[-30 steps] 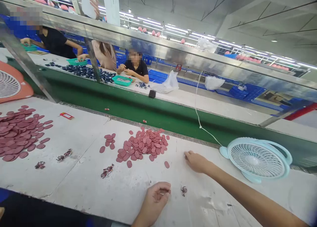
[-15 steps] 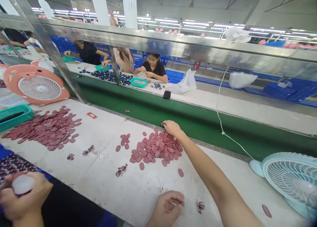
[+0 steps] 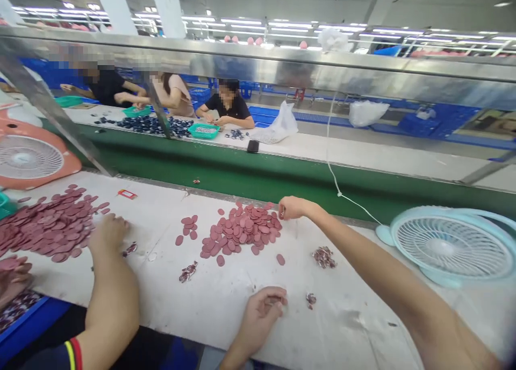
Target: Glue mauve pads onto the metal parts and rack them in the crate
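Beside the right edge of a pile of dark pink oval pieces is my right hand, its fingers bent down and pressed together; what they hold is too small to name. My left hand rests near the table's front edge with curled fingers, thumb close to the fingertips, and anything between them is hidden. A small cluster of shiny dark red and white parts lies right of my left hand. Another such heap sits below my right forearm, and one more lies left of the middle.
At left, a co-worker's hand reaches over the table by a larger oval pile. A light blue fan stands right, an orange fan left. A green belt runs behind the table, with a metal shelf above.
The view has turned to the right. My right hand has drawn back from the belt's edge to the pile's right side. My left hand keeps its curl. A co-worker's hand has reached onto the table.
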A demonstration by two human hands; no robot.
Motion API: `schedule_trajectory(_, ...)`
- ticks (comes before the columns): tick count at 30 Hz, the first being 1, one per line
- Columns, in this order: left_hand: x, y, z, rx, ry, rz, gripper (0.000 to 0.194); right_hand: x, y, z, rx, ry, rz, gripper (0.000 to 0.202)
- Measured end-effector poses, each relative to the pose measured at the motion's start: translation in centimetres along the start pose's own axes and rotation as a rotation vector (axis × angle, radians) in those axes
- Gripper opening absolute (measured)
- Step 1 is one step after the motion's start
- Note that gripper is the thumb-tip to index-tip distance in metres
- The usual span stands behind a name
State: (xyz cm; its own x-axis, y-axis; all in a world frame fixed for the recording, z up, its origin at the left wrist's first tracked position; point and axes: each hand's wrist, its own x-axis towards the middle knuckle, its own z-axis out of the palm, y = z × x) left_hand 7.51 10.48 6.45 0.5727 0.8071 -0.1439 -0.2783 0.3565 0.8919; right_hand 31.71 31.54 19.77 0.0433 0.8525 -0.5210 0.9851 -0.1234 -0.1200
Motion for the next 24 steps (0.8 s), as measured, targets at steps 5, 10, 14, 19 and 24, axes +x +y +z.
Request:
schedule_trajectory(5, -0.2, -0.4, -0.3, 0.04, -0.029, -0.001, 0.026, -10.2, 3.8, 2.1, 0.099, 0.065, 0.042, 0.024)
schedule_trajectory(10, -0.6, -0.4, -0.6, 0.073, -0.012, 0.001, 0.025, -23.2, 5.7, 6.0, 0.337, 0.369, 0.051, 0.029)
schedule_trajectory(14, -0.7, -0.5, -0.8, 0.081, 0.029, -0.004, 0.025, -30.9, 5.8, 15.1, 1.436, 0.325, -0.027, 0.025)
schedule_trajectory(19, -1.0, -0.1, -0.9, 0.009, 0.124, -0.047, 0.024, -31.2, 3.9, 24.6, 2.062, 0.303, 0.023, 0.061)
schedule_trajectory(24, -3.0, 1.3, 1.1, -0.281, 0.16, -0.24, 0.019, -27.7, 4.3, 25.1, 2.591, 0.492, -0.07, 0.053)
